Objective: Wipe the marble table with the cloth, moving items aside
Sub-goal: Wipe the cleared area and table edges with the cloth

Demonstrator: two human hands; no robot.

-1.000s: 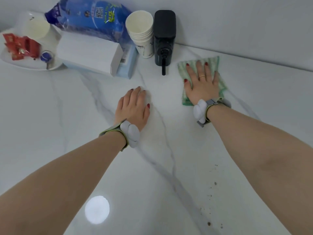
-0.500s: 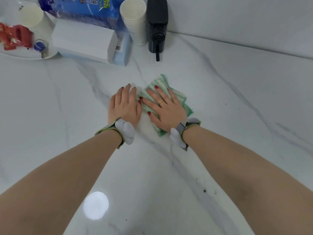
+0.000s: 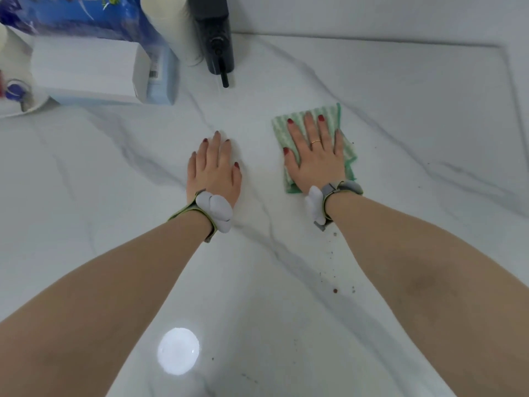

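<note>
Marble top mid-wipe, cloth under right palm

White marble table (image 3: 400, 116) with grey veins fills the view, glossy, round light glare near the bottom edge. Pale wall runs along the far edge; a corner of the wall line shows far right. Right hand (image 3: 316, 156) lies flat, fingers spread, palm pressing the green-and-white striped cloth (image 3: 347, 156) onto the marble; nothing gripped, just pressed down. Cloth sits right of centre, edges sticking out beyond the fingertips and on both sides of the hand. Left hand (image 3: 213, 170) flat and open on bare marble, well apart from the cloth, holding nothing. Both wrists wear grey bands. Brown specks (image 3: 335, 290) scatter on the marble just inside the right forearm, near side of the cloth. Clutter bunched at far left: white box (image 3: 83, 70), blue bag (image 3: 71, 15) behind it, paper cup stack (image 3: 169, 21), black dispenser (image 3: 214, 38) against the wall, white plate (image 3: 25, 106) cut off at the left edge. Right half of the table and the near middle are open marble.
</note>
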